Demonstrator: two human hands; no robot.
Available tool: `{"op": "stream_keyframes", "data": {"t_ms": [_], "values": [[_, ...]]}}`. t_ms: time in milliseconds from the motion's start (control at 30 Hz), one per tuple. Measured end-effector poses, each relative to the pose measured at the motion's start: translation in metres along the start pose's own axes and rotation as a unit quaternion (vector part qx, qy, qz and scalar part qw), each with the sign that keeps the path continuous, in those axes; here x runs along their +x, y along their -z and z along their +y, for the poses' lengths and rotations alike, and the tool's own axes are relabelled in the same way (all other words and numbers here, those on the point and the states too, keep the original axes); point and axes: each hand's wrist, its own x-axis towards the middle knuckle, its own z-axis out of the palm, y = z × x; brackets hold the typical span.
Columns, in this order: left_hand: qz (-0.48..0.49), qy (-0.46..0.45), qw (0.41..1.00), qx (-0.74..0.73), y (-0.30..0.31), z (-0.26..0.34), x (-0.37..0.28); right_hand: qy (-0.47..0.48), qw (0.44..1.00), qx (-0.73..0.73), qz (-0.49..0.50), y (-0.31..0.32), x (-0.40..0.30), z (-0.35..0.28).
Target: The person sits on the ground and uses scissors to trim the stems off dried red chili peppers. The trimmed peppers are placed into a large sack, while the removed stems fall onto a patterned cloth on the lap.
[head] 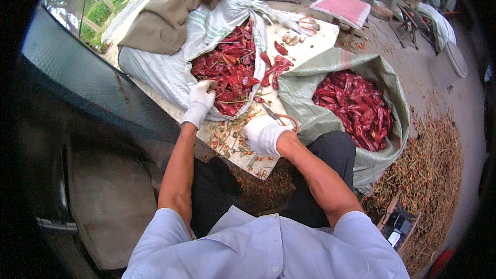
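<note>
My left hand (200, 97), in a white knit glove, is at the near left edge of a white woven sack (155, 69) lying on its side. Its curled fingers touch the dried red chillies (228, 62) at the sack's mouth; whether they grip one is unclear. My right hand (261, 133), gloved too, is low over a pale board (317, 35) strewn with cut chilli stems (224, 135). Its fingers are turned away, so what they hold is hidden. Just beyond it lie scissors with orange handles (292, 119). Loose chillies (279, 66) rest between the sacks.
A green-grey woven sack (302, 97) of chillies stands by my right knee. Stem waste (434, 151) is heaped on the floor beyond. More scissors (308, 23) lie at the board's far end, near a pink-topped stool (341, 7). A brown cloth (159, 23) covers part of the white sack.
</note>
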Motion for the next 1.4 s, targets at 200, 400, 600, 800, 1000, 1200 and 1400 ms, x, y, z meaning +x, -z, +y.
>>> {"op": "stream_keyframes", "data": {"t_ms": [200,400,600,800,1000,1200,1400], "values": [[-0.088,-0.064,0.987,0.116,-0.022,0.027,-0.006,-0.024,0.999,-0.018,-0.043,0.002,0.008,-0.005],[-0.145,-0.108,0.963,0.199,-0.021,0.053,-0.011,-0.038,0.996,-0.022,-0.080,0.005,0.016,-0.009],[-0.089,-0.043,0.990,0.103,-0.004,0.044,-0.018,-0.069,0.996,-0.027,-0.046,0.011,0.025,-0.011],[0.128,-0.009,0.978,-0.167,0.031,0.053,-0.023,-0.151,0.957,0.202,0.141,0.001,0.045,-0.007],[0.110,0.171,0.733,-0.649,0.058,0.086,-0.042,-0.051,0.735,0.633,0.238,-0.014,0.065,-0.001],[0.076,0.232,0.634,-0.733,0.064,0.097,-0.056,0.037,0.592,0.742,0.313,-0.019,0.079,-0.006],[0.056,0.266,0.592,-0.759,0.066,0.092,-0.062,0.032,0.568,0.758,0.318,-0.014,0.085,-0.016]]}}
